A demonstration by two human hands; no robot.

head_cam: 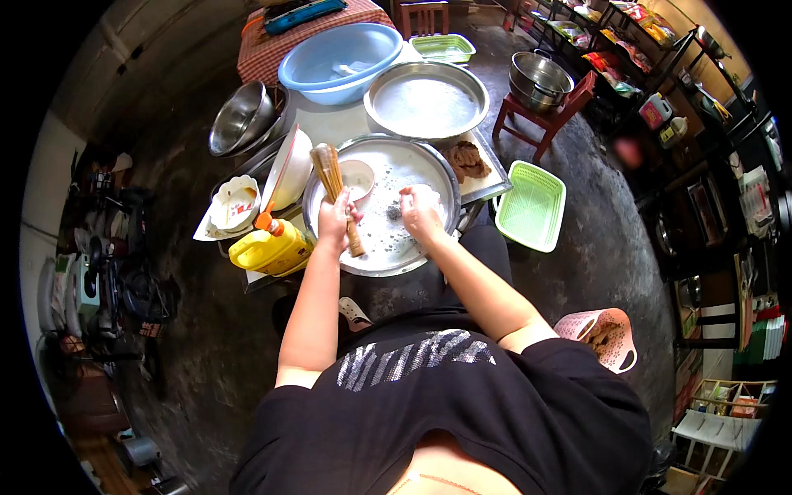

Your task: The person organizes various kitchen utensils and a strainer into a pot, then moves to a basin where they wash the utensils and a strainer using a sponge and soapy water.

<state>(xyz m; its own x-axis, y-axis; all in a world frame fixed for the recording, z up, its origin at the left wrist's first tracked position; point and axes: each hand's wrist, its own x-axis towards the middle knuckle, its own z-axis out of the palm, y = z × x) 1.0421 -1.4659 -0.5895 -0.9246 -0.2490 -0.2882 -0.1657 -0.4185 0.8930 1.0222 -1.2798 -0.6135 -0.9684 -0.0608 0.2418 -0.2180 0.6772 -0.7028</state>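
Observation:
My left hand grips a bamboo whisk brush by its handle, the bristles tilted up and away from me. It is held over the near left part of a large round metal tray holding cloudy liquid with bubbles. Over the tray's right side is my right hand, its fingers curled; whether it holds something is unclear. A small dark grey clump shows beside those fingers. Behind the brush, a small white bowl sits in the tray, partly covered by the bristles.
Left of the tray stand a yellow jug, a tilted white basin and a scalloped dish. Beyond are another metal tray and a blue basin. A brown clump lies at right, near a green basket.

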